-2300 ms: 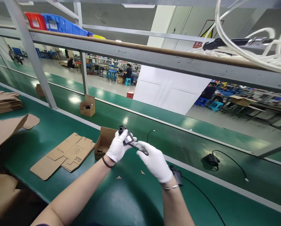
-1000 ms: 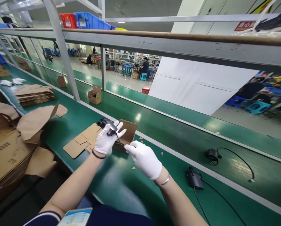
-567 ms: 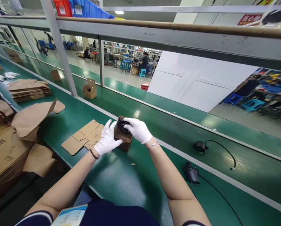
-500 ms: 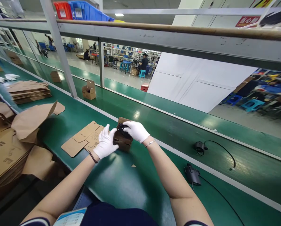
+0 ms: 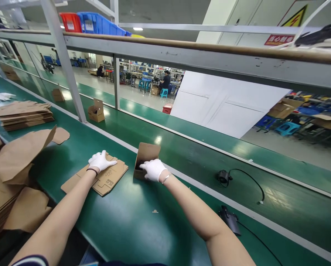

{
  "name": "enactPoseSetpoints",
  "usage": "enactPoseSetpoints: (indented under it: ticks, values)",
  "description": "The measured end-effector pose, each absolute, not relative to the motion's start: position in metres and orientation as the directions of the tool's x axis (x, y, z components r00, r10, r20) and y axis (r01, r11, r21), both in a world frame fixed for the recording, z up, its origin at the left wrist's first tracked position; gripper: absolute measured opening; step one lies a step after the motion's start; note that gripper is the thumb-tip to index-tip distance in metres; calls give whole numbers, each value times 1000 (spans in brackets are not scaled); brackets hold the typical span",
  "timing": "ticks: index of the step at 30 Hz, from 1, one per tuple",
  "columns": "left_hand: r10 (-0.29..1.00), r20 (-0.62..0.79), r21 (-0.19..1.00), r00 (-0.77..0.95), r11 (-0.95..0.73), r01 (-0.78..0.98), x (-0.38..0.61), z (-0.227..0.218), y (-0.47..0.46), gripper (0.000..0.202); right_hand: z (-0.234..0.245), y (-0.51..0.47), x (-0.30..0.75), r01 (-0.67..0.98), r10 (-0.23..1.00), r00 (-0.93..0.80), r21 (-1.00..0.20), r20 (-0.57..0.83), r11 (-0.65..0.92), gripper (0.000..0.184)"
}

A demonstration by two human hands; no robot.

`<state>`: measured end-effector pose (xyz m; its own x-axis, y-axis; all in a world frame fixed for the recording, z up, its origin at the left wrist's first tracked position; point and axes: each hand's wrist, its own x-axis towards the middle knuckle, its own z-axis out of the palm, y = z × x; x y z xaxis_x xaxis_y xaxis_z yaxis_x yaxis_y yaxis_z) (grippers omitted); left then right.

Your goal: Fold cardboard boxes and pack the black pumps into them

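My left hand (image 5: 99, 161), in a white glove, rests on a small pile of flattened cardboard cartons (image 5: 112, 176), thumb stretched out to the side. To its right an upright cardboard box (image 5: 149, 150) stands with its lid flap raised. My right hand (image 5: 153, 170), also gloved, is closed over the front of this box, its fingertips dipping into the mouth. Something dark shows inside the box, mostly hidden by the hand.
Black cabled devices lie to the right, one (image 5: 223, 177) on the belt (image 5: 187, 147) and another (image 5: 230, 220) on the near ledge. Stacked flat cartons (image 5: 25, 114) and brown paper (image 5: 24, 151) are at left. Another open box (image 5: 96, 112) stands on the belt. A shelf beam (image 5: 182, 50) crosses above.
My left hand has left the box and moved left onto the flat cartons. My right hand has lowered at the box, and the black part it held there is now mostly out of sight.
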<state>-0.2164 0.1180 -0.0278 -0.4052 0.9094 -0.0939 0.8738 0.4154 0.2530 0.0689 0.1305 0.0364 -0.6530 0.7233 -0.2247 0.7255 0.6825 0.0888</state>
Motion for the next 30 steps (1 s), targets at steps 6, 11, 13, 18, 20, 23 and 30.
enactPoseSetpoints:
  ticks: [6,11,13,18,20,23,30]
  values:
    - [916,-10,303,-400,384,872,-209,-18,116,72,67,206,92,890,896,-443,125,4,439,47]
    - [857,215,473,-469,328,817,-195,38,106,69,54,165,60,747,830,-487,-362,274,558,77]
    - [843,293,639,-451,179,748,-177,61,94,65,41,136,46,512,821,-431,-648,375,564,77]
    - [970,128,978,-208,-158,-138,-110,82,48,54,32,97,52,-30,896,-9,-896,444,444,49]
    - [973,140,906,-182,-200,-374,-87,76,34,46,37,89,65,-220,901,1,-879,433,422,42]
    - [936,249,856,-248,-333,-395,-70,68,24,42,46,72,80,-353,914,-46,-862,404,364,40]
    - [738,573,747,-358,-649,-142,-69,92,27,48,71,38,94,-157,838,-293,-888,460,432,58]
